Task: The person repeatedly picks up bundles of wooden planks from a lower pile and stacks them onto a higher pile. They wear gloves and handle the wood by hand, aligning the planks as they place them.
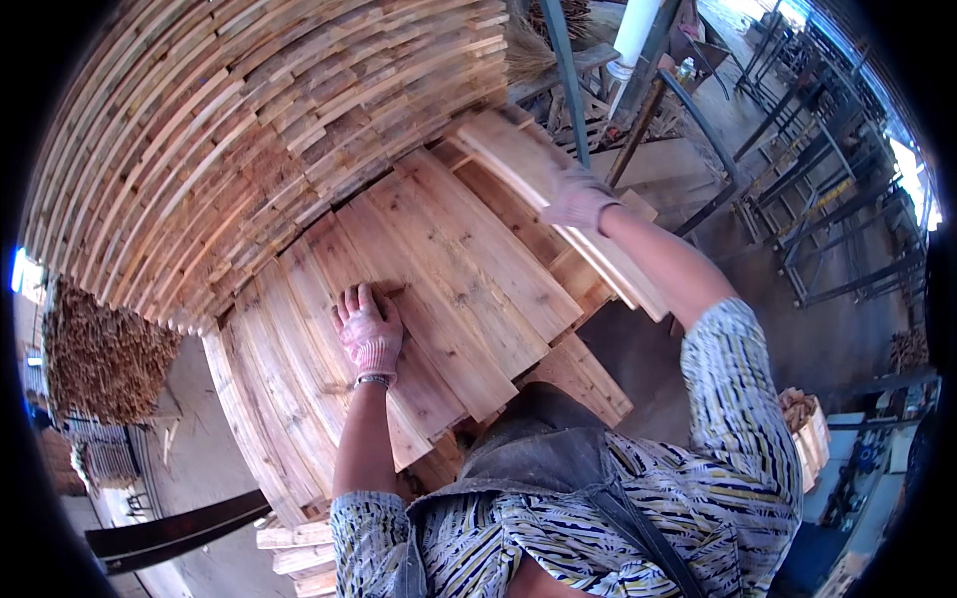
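Note:
My left hand [368,331], in a pale pinkish work glove, lies on a layer of wooden boards [439,249] set side by side in front of me. Its fingers stretch forward over the wood and hold nothing. To the right, my gloved right hand [580,198] grips a long wooden plank [508,149] by its outer side, with the fingers partly blurred. That plank lies slanted along the right end of the layer. Between it and the laid boards, a gap shows more lumber [518,214] underneath.
A tall stack of boards [249,149] rises just beyond the layer. Metal posts [565,80] and a curved bar [698,120] stand at the far right, with metal frames [827,199] behind. A dark metal beam [189,528] juts out at lower left, near another wood pile [105,349].

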Demonstrator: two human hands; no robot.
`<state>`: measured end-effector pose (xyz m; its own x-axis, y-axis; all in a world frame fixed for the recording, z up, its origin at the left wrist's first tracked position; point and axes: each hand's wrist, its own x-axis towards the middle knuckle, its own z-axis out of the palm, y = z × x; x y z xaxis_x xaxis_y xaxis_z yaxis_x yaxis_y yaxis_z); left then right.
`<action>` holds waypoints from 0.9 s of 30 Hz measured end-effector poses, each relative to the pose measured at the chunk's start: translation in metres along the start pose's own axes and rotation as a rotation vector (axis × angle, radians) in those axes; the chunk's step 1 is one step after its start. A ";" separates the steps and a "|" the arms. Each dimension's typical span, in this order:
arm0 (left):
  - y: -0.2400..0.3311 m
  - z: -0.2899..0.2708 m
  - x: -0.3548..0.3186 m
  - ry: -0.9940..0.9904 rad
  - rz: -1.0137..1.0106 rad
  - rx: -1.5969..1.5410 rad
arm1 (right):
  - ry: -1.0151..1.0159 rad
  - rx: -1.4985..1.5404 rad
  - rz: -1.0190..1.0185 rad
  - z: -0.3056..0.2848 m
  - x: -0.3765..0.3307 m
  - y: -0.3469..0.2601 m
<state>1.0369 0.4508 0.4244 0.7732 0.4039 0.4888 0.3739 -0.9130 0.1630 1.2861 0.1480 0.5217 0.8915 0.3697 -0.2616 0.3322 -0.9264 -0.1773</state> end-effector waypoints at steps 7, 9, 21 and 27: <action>0.002 -0.007 0.000 -0.073 -0.047 0.014 | -0.020 0.049 -0.183 0.005 0.017 -0.027; -0.001 -0.006 -0.006 -0.045 -0.028 0.050 | 0.025 -0.029 -0.116 0.002 0.024 0.000; 0.017 -0.006 0.003 -0.089 -0.035 0.063 | -0.059 0.092 -0.001 -0.006 0.063 0.067; 0.029 -0.007 0.014 -0.099 -0.036 -0.034 | 0.096 0.154 -0.129 0.020 0.168 0.166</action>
<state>1.0544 0.4296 0.4422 0.8072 0.4382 0.3956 0.3859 -0.8988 0.2081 1.4844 0.0576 0.4291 0.8725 0.4690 -0.1370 0.4010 -0.8475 -0.3477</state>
